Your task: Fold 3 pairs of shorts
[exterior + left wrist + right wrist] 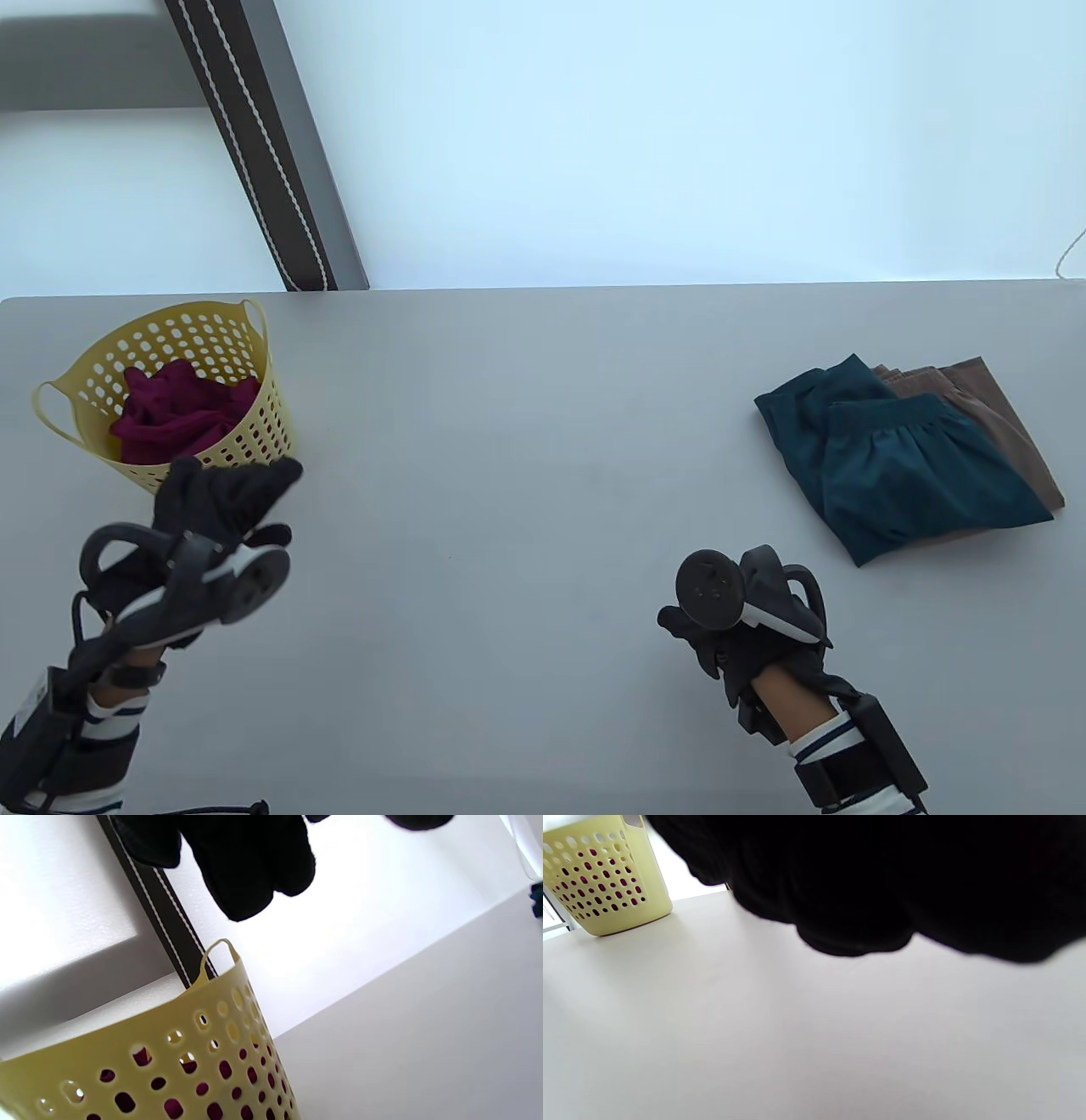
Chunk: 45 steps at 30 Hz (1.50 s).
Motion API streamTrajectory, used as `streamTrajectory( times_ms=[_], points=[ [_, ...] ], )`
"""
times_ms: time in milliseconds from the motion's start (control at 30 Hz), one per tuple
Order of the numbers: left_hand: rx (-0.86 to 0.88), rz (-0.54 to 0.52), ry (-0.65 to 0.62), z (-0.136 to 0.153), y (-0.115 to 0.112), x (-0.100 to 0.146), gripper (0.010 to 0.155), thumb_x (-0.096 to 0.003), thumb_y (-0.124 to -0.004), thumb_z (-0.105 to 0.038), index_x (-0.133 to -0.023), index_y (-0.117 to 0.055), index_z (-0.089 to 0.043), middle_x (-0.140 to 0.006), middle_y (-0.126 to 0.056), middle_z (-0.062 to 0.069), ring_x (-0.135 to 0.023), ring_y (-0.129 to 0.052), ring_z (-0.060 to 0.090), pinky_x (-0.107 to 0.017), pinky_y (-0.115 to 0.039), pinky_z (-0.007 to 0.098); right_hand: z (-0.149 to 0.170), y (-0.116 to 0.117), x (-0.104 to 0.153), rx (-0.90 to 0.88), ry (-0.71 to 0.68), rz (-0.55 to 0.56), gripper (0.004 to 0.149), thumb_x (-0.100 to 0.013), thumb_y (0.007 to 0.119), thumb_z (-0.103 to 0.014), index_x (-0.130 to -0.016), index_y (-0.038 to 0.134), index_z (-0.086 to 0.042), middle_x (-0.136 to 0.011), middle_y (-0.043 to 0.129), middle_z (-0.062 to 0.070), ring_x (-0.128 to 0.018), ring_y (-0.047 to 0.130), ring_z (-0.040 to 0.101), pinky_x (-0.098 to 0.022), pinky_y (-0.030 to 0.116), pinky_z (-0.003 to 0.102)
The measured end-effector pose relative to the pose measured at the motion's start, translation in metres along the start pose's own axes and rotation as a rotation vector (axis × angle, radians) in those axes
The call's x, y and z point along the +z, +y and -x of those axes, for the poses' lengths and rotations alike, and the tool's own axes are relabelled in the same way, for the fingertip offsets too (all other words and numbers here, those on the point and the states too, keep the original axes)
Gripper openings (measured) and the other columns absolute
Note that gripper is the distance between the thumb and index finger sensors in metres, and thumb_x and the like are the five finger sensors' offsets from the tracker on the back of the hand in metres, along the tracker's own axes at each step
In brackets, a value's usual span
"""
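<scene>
We have two shorts [912,463] folded near the tabletop's [526,475] right edge; the red pair [174,412] waits in the basket [254,424]. Left fingers [254,488] reach straight, empty; right fingers [704,645] curl loosely, empty.

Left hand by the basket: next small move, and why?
Probably reach the left hand over the rim of the yellow basket and grip the magenta shorts. They lie crumpled inside, while the teal shorts and brown shorts already sit folded in a stack. The right hand holds nothing.
</scene>
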<state>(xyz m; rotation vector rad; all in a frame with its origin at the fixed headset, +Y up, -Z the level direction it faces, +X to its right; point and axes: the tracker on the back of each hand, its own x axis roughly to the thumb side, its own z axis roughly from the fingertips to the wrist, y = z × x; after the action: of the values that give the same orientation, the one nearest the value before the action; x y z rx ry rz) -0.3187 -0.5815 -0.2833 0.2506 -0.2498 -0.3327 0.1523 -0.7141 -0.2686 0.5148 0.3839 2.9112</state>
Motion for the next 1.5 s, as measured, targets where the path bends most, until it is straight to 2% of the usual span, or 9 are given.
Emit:
streamTrajectory(
  times_ms=[133, 233, 400, 600, 667, 800, 1067, 1333, 1500],
  points=[
    [-0.007, 0.246, 0.135, 0.052, 0.003, -0.061, 0.067, -0.0459, -0.059, -0.054, -0.106, -0.044, -0.029, -0.106, -0.079, -0.001, -0.091, -0.094, 0.025, -0.074, -0.068, 0.058, -0.001, 0.000, 0.000, 0.017, -0.005, -0.002, 0.038, -0.049, 0.066, -0.043, -0.048, 0.089, -0.012, -0.033, 0.096, 0.013, -0.012, 0.097, 0.025, -0.019, 0.081, 0.048],
    [-0.090, 0.602, 0.231, 0.082, -0.029, -0.103, 0.065, -0.0456, -0.060, -0.054, -0.105, -0.048, -0.029, -0.113, -0.070, 0.003, -0.098, -0.088, 0.029, -0.074, -0.066, 0.059, 0.000, 0.000, 0.000, 0.024, -0.001, -0.010, 0.038, -0.049, 0.066, -0.043, -0.048, 0.089, -0.012, -0.034, 0.096, 0.013, -0.013, 0.097, 0.025, -0.019, 0.081, 0.048],
    [-0.166, 0.920, 0.343, 0.099, -0.084, -0.127, 0.094, -0.0419, -0.068, -0.053, -0.105, -0.006, -0.021, -0.120, -0.033, 0.031, -0.109, -0.062, 0.049, -0.075, -0.054, 0.067, 0.004, 0.002, -0.001, 0.023, 0.020, -0.025, 0.038, -0.049, 0.066, -0.042, -0.048, 0.089, -0.011, -0.034, 0.096, 0.013, -0.013, 0.097, 0.025, -0.019, 0.081, 0.048],
    [-0.338, 1.128, 0.281, 0.088, -0.127, -0.133, 0.103, -0.0390, -0.071, -0.053, -0.103, 0.002, -0.018, -0.121, -0.029, 0.023, -0.111, -0.061, 0.044, -0.077, -0.054, 0.064, 0.005, 0.002, -0.002, 0.022, 0.029, -0.038, 0.038, -0.049, 0.066, -0.042, -0.048, 0.089, -0.011, -0.035, 0.096, 0.014, -0.014, 0.097, 0.026, -0.019, 0.081, 0.049],
    [-0.406, 1.097, 0.287, 0.084, -0.134, -0.135, 0.097, -0.0393, -0.072, -0.050, -0.105, -0.006, -0.023, -0.119, -0.049, 0.009, -0.108, -0.070, 0.035, -0.077, -0.056, 0.062, 0.005, 0.003, -0.002, 0.023, 0.031, -0.043, 0.038, -0.049, 0.066, -0.042, -0.048, 0.089, -0.011, -0.035, 0.097, 0.014, -0.014, 0.097, 0.026, -0.019, 0.081, 0.049],
    [-0.592, 0.980, 0.252, 0.079, -0.138, -0.141, 0.064, -0.0400, -0.072, -0.047, -0.098, -0.047, -0.039, -0.075, -0.086, -0.025, -0.084, -0.096, 0.006, -0.076, -0.067, 0.052, 0.005, 0.002, -0.002, 0.030, 0.034, -0.050, 0.038, -0.049, 0.066, -0.042, -0.048, 0.089, -0.011, -0.035, 0.097, 0.013, -0.014, 0.097, 0.026, -0.019, 0.081, 0.049],
    [-0.477, 0.762, 0.388, 0.090, -0.100, -0.146, 0.030, -0.0444, -0.072, -0.043, -0.074, -0.073, -0.043, -0.057, -0.094, -0.017, -0.068, -0.106, 0.010, -0.070, -0.078, 0.052, 0.006, 0.001, -0.001, 0.034, 0.037, -0.043, 0.038, -0.049, 0.066, -0.042, -0.048, 0.089, -0.011, -0.035, 0.097, 0.013, -0.014, 0.097, 0.026, -0.019, 0.081, 0.049],
    [-0.050, -0.027, 0.689, 0.127, 0.086, -0.122, 0.028, -0.0477, -0.070, -0.033, -0.074, -0.077, -0.029, -0.049, -0.091, -0.005, -0.058, -0.107, 0.012, -0.063, -0.083, 0.054, 0.005, -0.003, 0.000, 0.033, 0.030, -0.023, 0.038, -0.049, 0.066, -0.042, -0.049, 0.088, -0.011, -0.035, 0.097, 0.014, -0.015, 0.098, 0.026, -0.020, 0.081, 0.049],
    [0.141, -0.462, 0.684, 0.124, 0.192, -0.086, 0.028, -0.0479, -0.070, -0.032, -0.074, -0.077, -0.027, -0.047, -0.089, -0.003, -0.055, -0.106, 0.011, -0.061, -0.086, 0.053, 0.005, -0.004, 0.001, 0.034, 0.027, -0.014, 0.038, -0.049, 0.066, -0.042, -0.049, 0.088, -0.011, -0.036, 0.097, 0.013, -0.015, 0.098, 0.026, -0.020, 0.081, 0.049]
  ],
)
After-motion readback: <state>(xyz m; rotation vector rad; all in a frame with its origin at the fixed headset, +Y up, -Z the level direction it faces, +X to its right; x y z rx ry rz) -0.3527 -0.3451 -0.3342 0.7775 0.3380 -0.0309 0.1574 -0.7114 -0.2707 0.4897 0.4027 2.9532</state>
